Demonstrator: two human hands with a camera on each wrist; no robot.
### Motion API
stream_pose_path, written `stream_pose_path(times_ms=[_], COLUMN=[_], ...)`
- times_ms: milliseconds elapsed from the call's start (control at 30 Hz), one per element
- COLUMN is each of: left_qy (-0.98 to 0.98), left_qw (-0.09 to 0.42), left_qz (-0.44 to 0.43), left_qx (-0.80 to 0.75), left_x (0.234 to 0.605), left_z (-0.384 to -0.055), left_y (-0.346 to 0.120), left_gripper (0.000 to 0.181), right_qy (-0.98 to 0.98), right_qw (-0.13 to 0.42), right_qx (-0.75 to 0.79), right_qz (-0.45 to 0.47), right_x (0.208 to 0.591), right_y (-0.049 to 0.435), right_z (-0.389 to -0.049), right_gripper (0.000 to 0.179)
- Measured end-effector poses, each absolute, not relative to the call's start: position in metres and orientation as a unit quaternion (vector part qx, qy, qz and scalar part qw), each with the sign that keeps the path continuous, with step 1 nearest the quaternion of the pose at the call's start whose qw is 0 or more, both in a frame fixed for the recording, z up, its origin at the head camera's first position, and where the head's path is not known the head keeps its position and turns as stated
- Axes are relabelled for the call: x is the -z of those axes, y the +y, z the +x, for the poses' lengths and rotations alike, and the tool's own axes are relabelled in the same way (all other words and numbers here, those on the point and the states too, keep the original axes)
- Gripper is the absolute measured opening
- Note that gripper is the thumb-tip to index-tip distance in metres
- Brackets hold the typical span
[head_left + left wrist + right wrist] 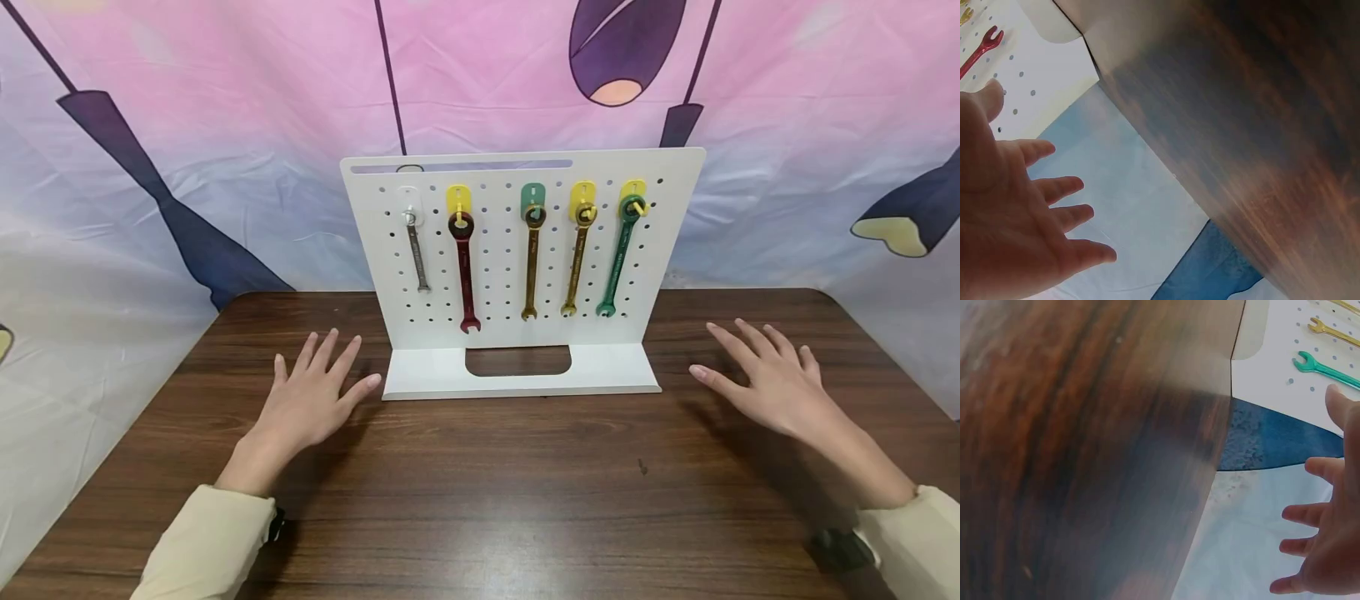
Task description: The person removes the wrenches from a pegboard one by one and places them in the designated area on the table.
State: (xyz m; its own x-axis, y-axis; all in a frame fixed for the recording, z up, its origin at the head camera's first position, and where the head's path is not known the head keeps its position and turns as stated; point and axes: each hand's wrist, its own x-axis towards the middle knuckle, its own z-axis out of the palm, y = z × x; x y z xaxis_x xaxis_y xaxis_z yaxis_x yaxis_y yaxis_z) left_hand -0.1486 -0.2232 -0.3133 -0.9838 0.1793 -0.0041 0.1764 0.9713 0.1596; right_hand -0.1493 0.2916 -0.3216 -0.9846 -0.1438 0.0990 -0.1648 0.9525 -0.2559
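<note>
A white pegboard stand (pixel 498 292) stands upright toward the back of the table, with several combination wrenches hanging from hooks. From left to right hang a small silver wrench (pixel 417 254), a red wrench (pixel 466 275), a bronze-gold wrench (pixel 532 262), a gold wrench (pixel 577 267) and a green wrench (pixel 621 258). My left hand (pixel 307 400), fingers spread and holding nothing, is just left of the stand's base. To the right of the base, my right hand (pixel 776 379) also has its fingers spread, with nothing in it. Both wrist views show the palms bare.
The brown wooden table (pixel 510 500) runs under the stand and both hands. Behind it hangs a pink, white and blue printed cloth (pixel 300 108). The hooks' backing plates are white, yellow and green, and the base has a cut-out at its middle.
</note>
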Motion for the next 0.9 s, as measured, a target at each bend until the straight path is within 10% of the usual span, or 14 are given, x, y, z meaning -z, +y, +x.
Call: stream_pose_path(times_ms=[900], left_qy=[0.957], left_qw=[-0.018], left_qz=[0.125], left_qx=[-0.262], left_x=[0.294], left_z=[-0.159], left_y=[-0.204], left_gripper=[0.053], right_qy=[-0.9], right_qw=[-0.041], right_qx=[-0.427], right_qz=[0.08], right_x=[0.275], right_y=[0.27], right_z=[-0.225], right_gripper=[0.058])
